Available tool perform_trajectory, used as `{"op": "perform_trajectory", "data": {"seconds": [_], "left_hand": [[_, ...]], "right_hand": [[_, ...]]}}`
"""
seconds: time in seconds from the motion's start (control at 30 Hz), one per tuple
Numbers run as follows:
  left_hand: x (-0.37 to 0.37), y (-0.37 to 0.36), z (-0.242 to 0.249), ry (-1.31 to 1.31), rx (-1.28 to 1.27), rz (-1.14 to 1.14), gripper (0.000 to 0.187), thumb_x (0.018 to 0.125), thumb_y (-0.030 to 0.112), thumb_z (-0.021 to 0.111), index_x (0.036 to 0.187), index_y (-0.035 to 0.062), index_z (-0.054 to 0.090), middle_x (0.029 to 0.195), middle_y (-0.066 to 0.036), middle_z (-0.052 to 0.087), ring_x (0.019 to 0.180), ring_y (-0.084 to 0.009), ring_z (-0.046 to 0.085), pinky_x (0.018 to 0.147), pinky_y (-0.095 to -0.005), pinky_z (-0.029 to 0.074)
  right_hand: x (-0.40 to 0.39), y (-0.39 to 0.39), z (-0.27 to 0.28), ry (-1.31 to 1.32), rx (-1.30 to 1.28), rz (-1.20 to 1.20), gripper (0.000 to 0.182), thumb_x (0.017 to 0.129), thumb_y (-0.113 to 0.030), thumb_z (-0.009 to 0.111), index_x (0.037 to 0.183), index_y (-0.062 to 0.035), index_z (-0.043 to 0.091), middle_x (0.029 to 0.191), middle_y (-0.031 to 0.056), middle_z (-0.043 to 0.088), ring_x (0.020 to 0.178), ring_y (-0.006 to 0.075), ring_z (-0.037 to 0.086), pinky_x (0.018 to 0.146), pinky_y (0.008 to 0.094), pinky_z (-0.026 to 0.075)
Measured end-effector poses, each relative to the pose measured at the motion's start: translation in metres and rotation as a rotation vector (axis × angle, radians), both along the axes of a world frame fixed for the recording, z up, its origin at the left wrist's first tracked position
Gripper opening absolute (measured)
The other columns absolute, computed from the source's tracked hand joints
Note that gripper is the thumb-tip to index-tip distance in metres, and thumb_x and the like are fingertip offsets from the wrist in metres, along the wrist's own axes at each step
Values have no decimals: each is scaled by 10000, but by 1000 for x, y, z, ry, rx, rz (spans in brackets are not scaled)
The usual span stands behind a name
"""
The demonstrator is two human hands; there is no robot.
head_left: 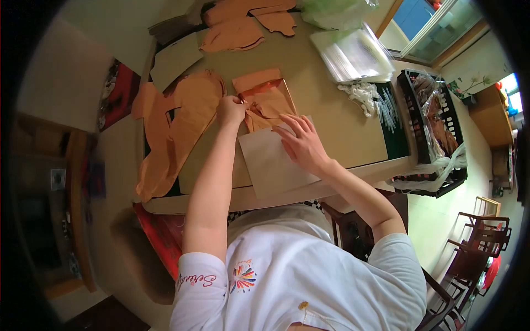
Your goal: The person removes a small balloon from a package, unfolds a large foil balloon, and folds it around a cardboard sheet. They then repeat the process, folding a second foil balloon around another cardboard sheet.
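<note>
An orange, fabric-like piece (279,99), partly folded and creased, lies on the table in front of me. My left hand (231,112) is closed in a pinch at its left edge. A pale, stiff-looking sheet (270,165) lies just nearer to me, its far edge meeting the orange piece. Over this sheet my right hand (302,142) lies flat with fingers spread, the fingertips reaching the near edge of the orange piece. Left of my left hand rests a pile of shaped orange pieces (190,105).
More orange pieces (234,33) lie at the far left, beside a grey card (176,60). Clear plastic bags (356,55), white small parts (361,96) and thin translucent strips (389,110) are on the right. A black crate (408,105) with plastic-wrapped items stands by the right edge.
</note>
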State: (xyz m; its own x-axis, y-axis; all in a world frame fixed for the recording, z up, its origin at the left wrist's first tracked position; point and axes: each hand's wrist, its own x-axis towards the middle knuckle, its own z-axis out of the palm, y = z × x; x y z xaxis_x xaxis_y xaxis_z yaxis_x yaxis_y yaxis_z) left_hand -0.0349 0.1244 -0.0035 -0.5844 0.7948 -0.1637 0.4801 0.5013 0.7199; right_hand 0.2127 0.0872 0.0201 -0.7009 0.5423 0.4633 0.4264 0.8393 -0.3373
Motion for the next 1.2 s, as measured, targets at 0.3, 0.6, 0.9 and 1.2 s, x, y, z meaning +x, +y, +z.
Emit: {"op": "perform_trajectory", "data": {"seconds": [0.3, 0.6, 0.9, 1.2], "left_hand": [[5, -11, 5, 222, 114, 43, 342, 713, 246, 786, 932, 12, 667, 787, -127, 696, 753, -264, 682, 690, -379, 519], [10, -7, 30, 30, -134, 14, 331, 698, 243, 801, 815, -36, 668, 793, -163, 696, 744, -250, 680, 682, -370, 518], [-7, -3, 6, -133, -39, 30, 261, 723, 177, 800, 821, -18, 656, 707, -75, 648, 556, -150, 584, 507, -307, 442], [-9, -11, 5, -220, 13, 6, 256, 724, 175, 796, 781, -32, 656, 633, -71, 621, 468, -125, 538, 470, -290, 432]], "right_hand": [[-61, 36, -35, -43, 50, 14, 399, 850, -149, 560, 1246, -95, 565, 1295, 116, 519, 1253, 277, 438, 1059, 498, 300], [-61, 29, -29, -39, 62, -8, 459, 867, -165, 529, 1318, -79, 508, 1308, 119, 518, 1253, 283, 438, 1068, 489, 290], [-61, 30, -32, -20, 27, 0, 441, 881, -165, 534, 1317, -109, 496, 1316, 124, 506, 1250, 296, 439, 1060, 492, 292], [5, -2, 15, 54, -43, -30, 433, 828, -225, 680, 1218, -107, 535, 1249, 122, 520, 1158, 327, 478, 978, 448, 386]]}}
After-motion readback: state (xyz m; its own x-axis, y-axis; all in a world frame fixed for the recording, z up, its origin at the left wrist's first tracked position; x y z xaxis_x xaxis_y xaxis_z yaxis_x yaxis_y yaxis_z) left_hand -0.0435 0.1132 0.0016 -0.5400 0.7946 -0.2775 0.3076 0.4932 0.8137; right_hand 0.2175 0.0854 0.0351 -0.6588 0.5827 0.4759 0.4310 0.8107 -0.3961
